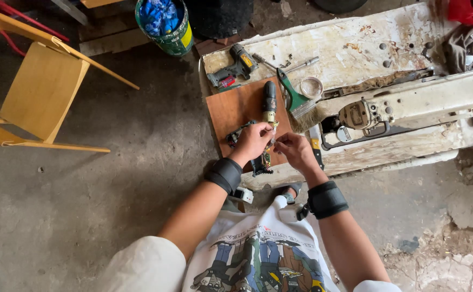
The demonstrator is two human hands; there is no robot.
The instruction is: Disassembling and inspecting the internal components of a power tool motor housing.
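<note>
Both my forearms reach forward from my lap, each with a black wrist band, and my hands meet over the near edge of the brown wooden board (pixel 231 108). My left hand (pixel 252 141) curls down with the fingers closed over a dark part of the small dismantled tool (pixel 262 159) lying at the board's front edge; what exactly sits under the palm is hidden. My right hand (pixel 295 151) comes in from the other side, thumb and forefinger pinched together on a tiny piece at the tool's brass-coloured middle, too small to make out. The black handle (pixel 269 97) of the tool points away from me across the board.

Just right of my right hand lies a green-handled brush (pixel 295 100), and beyond it a long white metal assembly (pixel 409 105) crosses the worn, paint-flaked white slab (pixel 350 46). A cordless drill (pixel 233 67) lies at the board's far corner. To my left the grey concrete floor (pixel 112 184) spreads wide, up to a pale wooden chair (pixel 36 92) and a green bucket (pixel 166 24)
</note>
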